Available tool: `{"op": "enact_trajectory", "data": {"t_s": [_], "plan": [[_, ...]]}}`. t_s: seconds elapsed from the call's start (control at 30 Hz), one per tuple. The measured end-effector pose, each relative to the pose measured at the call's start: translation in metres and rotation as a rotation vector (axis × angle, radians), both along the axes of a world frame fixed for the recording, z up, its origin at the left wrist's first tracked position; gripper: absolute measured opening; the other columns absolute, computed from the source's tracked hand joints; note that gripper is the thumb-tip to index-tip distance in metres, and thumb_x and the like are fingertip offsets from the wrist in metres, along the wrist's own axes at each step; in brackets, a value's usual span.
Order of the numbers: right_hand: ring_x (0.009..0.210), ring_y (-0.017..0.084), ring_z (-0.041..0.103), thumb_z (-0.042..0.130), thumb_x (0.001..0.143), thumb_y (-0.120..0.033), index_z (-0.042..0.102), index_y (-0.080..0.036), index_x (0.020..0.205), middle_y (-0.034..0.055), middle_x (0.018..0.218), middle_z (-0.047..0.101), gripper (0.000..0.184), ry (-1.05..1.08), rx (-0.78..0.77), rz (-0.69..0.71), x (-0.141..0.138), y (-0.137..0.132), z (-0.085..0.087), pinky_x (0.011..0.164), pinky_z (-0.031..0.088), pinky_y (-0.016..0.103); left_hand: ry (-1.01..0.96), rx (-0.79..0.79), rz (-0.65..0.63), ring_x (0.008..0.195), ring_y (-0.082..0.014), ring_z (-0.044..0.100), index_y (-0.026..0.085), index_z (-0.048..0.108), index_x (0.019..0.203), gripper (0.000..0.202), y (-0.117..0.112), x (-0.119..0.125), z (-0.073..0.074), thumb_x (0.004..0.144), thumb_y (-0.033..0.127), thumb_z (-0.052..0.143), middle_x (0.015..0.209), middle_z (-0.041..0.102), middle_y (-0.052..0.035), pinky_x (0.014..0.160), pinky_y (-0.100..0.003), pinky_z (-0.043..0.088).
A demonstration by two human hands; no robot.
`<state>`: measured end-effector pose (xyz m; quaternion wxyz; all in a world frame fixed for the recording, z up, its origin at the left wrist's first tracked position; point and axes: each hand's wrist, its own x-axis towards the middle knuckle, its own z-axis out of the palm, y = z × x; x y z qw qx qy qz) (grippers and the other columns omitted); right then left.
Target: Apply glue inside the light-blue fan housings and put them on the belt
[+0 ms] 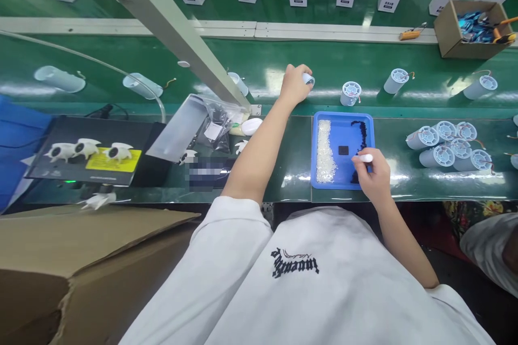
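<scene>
My left hand reaches over the green surface behind the bench, its fingers wrapped round a pale blue cylinder. In my right hand is a white pen-like tool, pinched above the right side of a blue tray. A strip of small white pieces lies along the tray's left side. Small black pieces form a line at its right, partly hidden by my right hand. Between them sits a black square. Another pale blue cylinder with a short wire stands just behind the tray.
A cluster of pale blue cylinders stands at the right. A slanted metal post crosses the left. White finned parts rest on a black box. A cardboard box is at the back right; an open carton is front left.
</scene>
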<state>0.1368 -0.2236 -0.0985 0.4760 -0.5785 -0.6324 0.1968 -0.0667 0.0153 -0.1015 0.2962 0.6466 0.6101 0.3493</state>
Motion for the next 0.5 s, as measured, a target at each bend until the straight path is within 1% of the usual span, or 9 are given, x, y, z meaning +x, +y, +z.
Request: {"op": "enact_trajectory", "data": {"t_s": [0.07,0.13,0.2,0.27,0.3,0.37,0.43,0.5], "plan": [[0.060,0.014,0.055,0.057,0.088,-0.037,0.054,-0.023,0.085,-0.0001,0.074,0.058,0.015,0.080,0.011,-0.074,0.006,0.000,-0.002,0.059,0.048,0.030,-0.129,0.085,-0.044,0.126,-0.0331,0.048,0.018,0.064,0.098,0.033,-0.020,-0.003,0.019,0.067,0.013,0.074,0.111,0.056,-0.0097,0.116,-0.052,0.030],[0.057,0.012,0.052,0.058,0.088,-0.041,0.054,-0.022,0.086,-0.0013,0.075,0.056,0.019,0.146,0.008,-0.123,0.011,0.000,-0.004,0.057,0.047,0.029,-0.319,0.126,-0.073,0.123,-0.0318,0.050,0.019,0.064,0.098,0.032,-0.048,-0.007,0.041,0.068,0.018,0.077,0.104,0.058,-0.0063,0.112,-0.053,0.035],[0.057,0.011,0.052,0.059,0.087,-0.045,0.054,-0.022,0.087,-0.0017,0.076,0.055,0.024,0.173,-0.005,-0.135,0.015,0.001,-0.007,0.057,0.047,0.028,-0.523,0.117,-0.072,0.118,-0.0307,0.053,0.020,0.064,0.098,0.033,-0.078,-0.012,0.061,0.069,0.023,0.080,0.099,0.059,-0.0047,0.107,-0.052,0.041],[0.057,0.011,0.052,0.058,0.088,-0.047,0.053,-0.022,0.086,-0.0024,0.074,0.054,0.026,0.179,-0.021,-0.130,0.017,0.002,-0.009,0.057,0.047,0.027,-0.676,0.073,-0.079,0.113,-0.0275,0.057,0.020,0.063,0.100,0.033,-0.105,-0.017,0.076,0.072,0.028,0.079,0.096,0.058,-0.0035,0.102,-0.050,0.046],[0.056,0.011,0.052,0.058,0.088,-0.048,0.053,-0.022,0.086,-0.0026,0.074,0.053,0.026,0.177,-0.030,-0.124,0.017,0.003,-0.010,0.057,0.048,0.027,-0.742,0.034,-0.088,0.109,-0.0257,0.059,0.020,0.063,0.101,0.031,-0.117,-0.020,0.080,0.076,0.031,0.077,0.093,0.058,-0.0029,0.099,-0.049,0.049],[0.056,0.011,0.052,0.058,0.088,-0.048,0.053,-0.023,0.086,-0.0029,0.073,0.053,0.026,0.172,-0.047,-0.110,0.017,0.005,-0.011,0.058,0.048,0.028,-0.854,-0.012,-0.081,0.105,-0.0238,0.062,0.020,0.064,0.100,0.028,-0.133,-0.027,0.082,0.084,0.042,0.067,0.091,0.057,-0.0034,0.092,-0.046,0.054],[0.056,0.011,0.052,0.057,0.088,-0.049,0.053,-0.023,0.087,-0.0027,0.073,0.053,0.027,0.166,-0.061,-0.103,0.017,0.006,-0.012,0.059,0.049,0.028,-0.932,-0.028,-0.028,0.103,-0.0239,0.063,0.020,0.065,0.096,0.035,-0.144,-0.034,0.076,0.088,0.053,0.057,0.094,0.059,-0.0051,0.084,-0.041,0.058],[0.057,0.012,0.052,0.057,0.088,-0.050,0.053,-0.023,0.088,-0.0023,0.074,0.054,0.027,0.158,-0.066,-0.105,0.016,0.007,-0.013,0.059,0.049,0.029,-0.977,-0.032,0.048,0.102,-0.0242,0.064,0.022,0.066,0.092,0.040,-0.150,-0.041,0.065,0.086,0.059,0.055,0.097,0.062,-0.0063,0.076,-0.037,0.060]]}}
